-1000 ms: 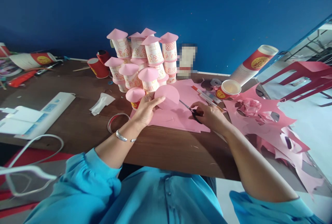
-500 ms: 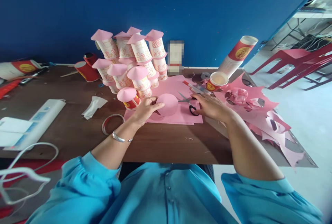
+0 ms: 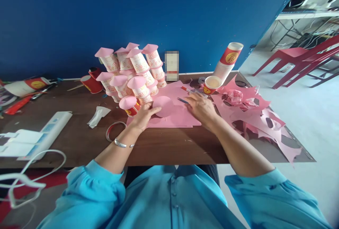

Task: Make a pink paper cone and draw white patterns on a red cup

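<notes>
My left hand [image 3: 143, 115] pinches the edge of a round piece of pink paper [image 3: 163, 106] between thumb and fingers. The disc is held above flat pink sheets [image 3: 174, 121] on the table. My right hand [image 3: 201, 108] is palm-down over the scissors [image 3: 182, 100], its fingers closed round the handles, which are hidden. Only the blades stick out, pressed together and pointing left. Just beyond these fingers is a red-and-white pen [image 3: 186, 89]. Close to my left hand stands a red paper cup with a pink cone roof [image 3: 128, 103].
Stacked cup towers with pink cones [image 3: 139, 82] stand behind my left hand. Pink paper scraps [image 3: 250, 110] cover the table's right end. An open paper cup [image 3: 211, 85] and a tilted cup stack [image 3: 228, 59] are behind my right hand. A tape roll [image 3: 113, 131] and power strip [image 3: 53, 126] lie left.
The scissors' blades have closed, and my right hand has moved over the handles, which showed before. My left hand still holds the pink disc. The whole view has shifted slightly.
</notes>
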`<state>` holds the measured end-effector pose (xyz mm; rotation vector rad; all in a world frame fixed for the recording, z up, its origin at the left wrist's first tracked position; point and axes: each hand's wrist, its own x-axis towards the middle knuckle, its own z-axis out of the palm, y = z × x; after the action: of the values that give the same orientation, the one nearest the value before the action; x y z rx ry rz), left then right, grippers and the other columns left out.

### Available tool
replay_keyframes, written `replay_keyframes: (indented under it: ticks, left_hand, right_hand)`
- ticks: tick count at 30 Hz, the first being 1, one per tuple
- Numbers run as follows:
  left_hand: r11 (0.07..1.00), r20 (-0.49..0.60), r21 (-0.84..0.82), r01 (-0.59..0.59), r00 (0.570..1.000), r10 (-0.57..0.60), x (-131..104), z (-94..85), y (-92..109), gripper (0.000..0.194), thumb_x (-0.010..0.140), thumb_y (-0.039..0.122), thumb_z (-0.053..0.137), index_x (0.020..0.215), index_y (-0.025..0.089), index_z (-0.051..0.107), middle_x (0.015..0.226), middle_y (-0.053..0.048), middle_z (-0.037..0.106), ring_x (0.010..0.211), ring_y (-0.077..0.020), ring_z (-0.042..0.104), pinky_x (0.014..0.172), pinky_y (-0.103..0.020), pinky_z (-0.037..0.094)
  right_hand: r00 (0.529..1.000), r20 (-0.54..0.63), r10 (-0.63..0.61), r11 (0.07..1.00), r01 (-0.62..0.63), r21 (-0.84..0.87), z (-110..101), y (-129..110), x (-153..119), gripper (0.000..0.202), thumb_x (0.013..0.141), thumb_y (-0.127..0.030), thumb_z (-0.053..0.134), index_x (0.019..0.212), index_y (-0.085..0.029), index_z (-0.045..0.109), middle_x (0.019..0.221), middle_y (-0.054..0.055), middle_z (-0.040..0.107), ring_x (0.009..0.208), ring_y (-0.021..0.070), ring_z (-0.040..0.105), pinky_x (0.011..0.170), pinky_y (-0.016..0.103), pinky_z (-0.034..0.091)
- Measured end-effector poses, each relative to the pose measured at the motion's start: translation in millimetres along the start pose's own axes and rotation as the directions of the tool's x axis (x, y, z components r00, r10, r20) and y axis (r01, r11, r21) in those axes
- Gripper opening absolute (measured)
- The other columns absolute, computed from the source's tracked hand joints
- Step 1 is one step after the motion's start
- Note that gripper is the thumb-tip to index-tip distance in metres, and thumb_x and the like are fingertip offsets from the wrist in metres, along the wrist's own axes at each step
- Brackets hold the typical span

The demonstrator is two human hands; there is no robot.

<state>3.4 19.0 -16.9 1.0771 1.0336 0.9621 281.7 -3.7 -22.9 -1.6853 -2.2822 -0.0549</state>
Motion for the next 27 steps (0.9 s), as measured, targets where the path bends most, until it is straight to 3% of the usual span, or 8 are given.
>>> replay_keyframes:
  ticks: [4, 8, 14, 16, 19, 21, 25, 27]
  left_hand:
    - [0.998, -0.079, -0.051, -0.047, 0.996, 0.043, 1.1, 2.3, 4.1, 0.054, 0.057, 0.044, 0.102, 0.099, 0.016, 0.081, 0.091, -0.008, 0.083, 0.095, -0.0287, 0.077, 0.082, -0.039, 0.062]
    - [0.998, -0.165, -0.059, 0.014, 0.986, -0.023, 6.2, 2.9, -4.3, 0.059, 0.051, 0.042, 0.102, 0.096, 0.017, 0.074, 0.085, -0.005, 0.079, 0.084, -0.0238, 0.075, 0.073, -0.034, 0.058]
    - [0.998, -0.197, -0.057, 0.004, 0.98, -0.015, 10.8, -1.4, -17.3, 0.056, 0.047, 0.041, 0.103, 0.086, 0.017, 0.071, 0.082, -0.002, 0.077, 0.087, -0.0195, 0.071, 0.078, -0.029, 0.053]
    - [0.998, -0.197, -0.055, 0.005, 0.98, -0.015, 11.2, -3.0, -19.6, 0.054, 0.049, 0.041, 0.103, 0.087, 0.017, 0.073, 0.082, -0.002, 0.077, 0.09, -0.0196, 0.071, 0.081, -0.029, 0.052]
    - [0.998, -0.187, -0.061, 0.006, 0.982, -0.017, 11.8, -3.6, -21.0, 0.053, 0.05, 0.042, 0.103, 0.088, 0.018, 0.075, 0.083, -0.002, 0.077, 0.092, -0.0204, 0.072, 0.084, -0.031, 0.053]
    - [0.998, -0.175, -0.07, 0.003, 0.985, -0.015, 11.9, -3.2, -20.5, 0.055, 0.05, 0.044, 0.103, 0.088, 0.018, 0.075, 0.084, -0.002, 0.078, 0.094, -0.0218, 0.073, 0.086, -0.032, 0.053]
    - [0.997, -0.178, -0.072, 0.012, 0.984, -0.025, 11.4, -2.8, -16.4, 0.058, 0.044, 0.041, 0.104, 0.089, 0.02, 0.074, 0.087, -0.002, 0.079, 0.1, -0.0223, 0.073, 0.085, -0.029, 0.051]
    - [0.998, -0.156, -0.063, 0.021, 0.987, -0.03, 10.9, -3.3, -13.6, 0.056, 0.044, 0.038, 0.103, 0.09, 0.02, 0.075, 0.089, -0.002, 0.08, 0.101, -0.0217, 0.072, 0.086, -0.029, 0.052]
  right_hand:
    - [0.959, 0.098, -0.265, 0.952, 0.244, 0.187, 30.4, -32.2, -1.3, 0.063, 0.112, -0.044, 0.069, 0.167, -0.017, 0.058, 0.171, 0.019, 0.06, 0.162, 0.0351, 0.055, 0.133, 0.053, 0.052]
    - [0.9, 0.206, -0.385, 0.902, 0.32, 0.288, 51.6, -53.1, -8.1, 0.076, 0.109, -0.053, 0.075, 0.172, -0.017, 0.052, 0.179, 0.02, 0.05, 0.172, 0.0335, 0.043, 0.143, 0.052, 0.038]
    - [0.71, 0.247, -0.66, 0.703, 0.467, 0.537, 19.7, -32.4, -38.7, 0.054, 0.117, -0.045, 0.062, 0.166, -0.023, 0.061, 0.175, 0.01, 0.059, 0.168, 0.023, 0.05, 0.14, 0.043, 0.044]
    - [0.731, 0.254, -0.633, 0.716, 0.428, 0.552, -3.0, -9.3, -55.4, 0.039, 0.119, -0.038, 0.055, 0.15, -0.027, 0.076, 0.16, 0.007, 0.073, 0.152, 0.0202, 0.067, 0.126, 0.037, 0.058]
    - [0.922, 0.178, -0.344, 0.911, 0.281, 0.303, -28.4, -0.8, -75.7, 0.041, 0.12, -0.033, 0.047, 0.125, -0.023, 0.086, 0.122, 0.011, 0.088, 0.118, 0.0243, 0.084, 0.106, 0.04, 0.069]
    - [0.97, 0.058, -0.234, 0.964, 0.224, 0.147, -27.9, -31.9, -81.2, 0.043, 0.12, -0.032, 0.045, 0.136, -0.017, 0.082, 0.146, 0.018, 0.08, 0.141, 0.0316, 0.075, 0.118, 0.049, 0.064]
    - [0.878, 0.106, -0.468, 0.879, 0.448, 0.163, 16.7, -141.0, -71.3, 0.068, 0.115, -0.059, 0.06, 0.167, -0.015, 0.058, 0.177, 0.016, 0.054, 0.17, 0.0303, 0.048, 0.14, 0.047, 0.044]
    - [0.845, 0.147, -0.514, 0.852, 0.483, 0.202, 39.6, -169.0, -69.0, 0.082, 0.112, -0.069, 0.061, 0.167, -0.009, 0.057, 0.183, 0.018, 0.042, 0.174, 0.0297, 0.04, 0.143, 0.043, 0.038]
